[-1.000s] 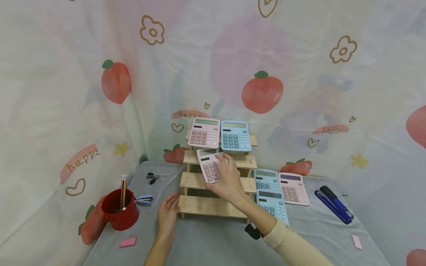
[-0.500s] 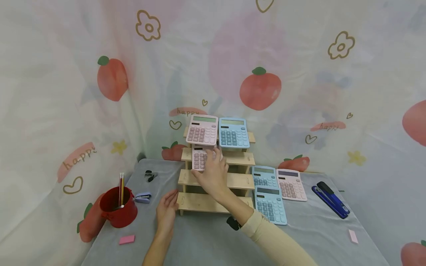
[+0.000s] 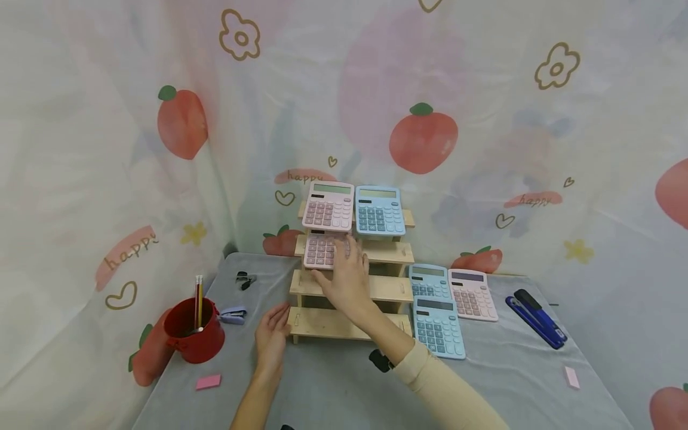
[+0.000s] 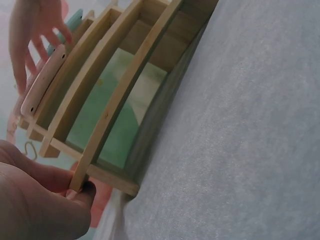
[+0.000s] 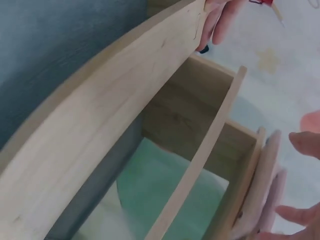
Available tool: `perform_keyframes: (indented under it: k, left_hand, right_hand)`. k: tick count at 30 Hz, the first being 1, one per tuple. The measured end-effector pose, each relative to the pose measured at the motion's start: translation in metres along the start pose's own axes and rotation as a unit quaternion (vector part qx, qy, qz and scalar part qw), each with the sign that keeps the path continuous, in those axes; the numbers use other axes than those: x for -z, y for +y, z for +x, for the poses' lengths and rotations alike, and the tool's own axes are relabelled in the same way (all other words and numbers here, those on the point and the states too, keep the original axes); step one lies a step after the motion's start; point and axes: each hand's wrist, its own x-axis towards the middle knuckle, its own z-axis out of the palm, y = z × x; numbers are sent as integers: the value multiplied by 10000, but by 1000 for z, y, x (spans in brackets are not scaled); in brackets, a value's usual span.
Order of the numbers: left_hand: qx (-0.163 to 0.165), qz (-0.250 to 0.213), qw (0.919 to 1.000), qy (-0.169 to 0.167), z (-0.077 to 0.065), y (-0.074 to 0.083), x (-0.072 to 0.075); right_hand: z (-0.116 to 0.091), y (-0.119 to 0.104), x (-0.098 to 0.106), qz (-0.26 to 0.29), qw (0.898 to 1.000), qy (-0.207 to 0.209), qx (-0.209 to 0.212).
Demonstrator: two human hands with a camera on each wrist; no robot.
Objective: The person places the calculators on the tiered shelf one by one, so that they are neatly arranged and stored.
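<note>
A four-step wooden shelf (image 3: pixel 344 322) stands on the cloth-covered table. My left hand (image 3: pixel 271 337) pinches the left end of its lowest board between thumb and fingers, as the left wrist view shows (image 4: pixel 45 195). On the second step from the top rests a pink calculator (image 3: pixel 317 251), its screen mostly hidden behind the row above. My right hand (image 3: pixel 346 280) touches its right side with fingers spread, not curled round it. A pink calculator (image 3: pixel 328 209) and a blue calculator (image 3: pixel 379 212) lean side by side on the top step.
Right of the shelf lie two blue calculators (image 3: pixel 438 328), overlapping, and a pink calculator (image 3: pixel 473 295). Farther right are a blue stapler (image 3: pixel 536 319) and a pale eraser (image 3: pixel 572 377). At left are a red pencil pot (image 3: pixel 194 340), a small stapler (image 3: pixel 233 315) and a pink eraser (image 3: pixel 208 382).
My right hand carried the pink calculator up and left and set it on the second step; its grip has loosened to spread fingers. The left hand has stayed at the shelf's end.
</note>
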Motion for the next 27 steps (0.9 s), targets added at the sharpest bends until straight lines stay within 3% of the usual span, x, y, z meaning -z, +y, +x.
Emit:
perform_keyframes:
  k: [8,14,20,27]
  left_hand:
    - [63,-39,10000,-12,-1,0,-3]
    - [80,-86,9999,5,2,0,-2]
    - [56,-144,9999,-20,1,-1,-1]
    - [142,-47,9998,-88,2,1,-1]
  right_hand:
    - [-36,31,38,126,9997,179,119]
    - [-65,71,62,66,9995,277,143]
    - [-89,124,83,-90,9994,263,-198]
    - [-113,180,95,-404,9952,-230,-858]
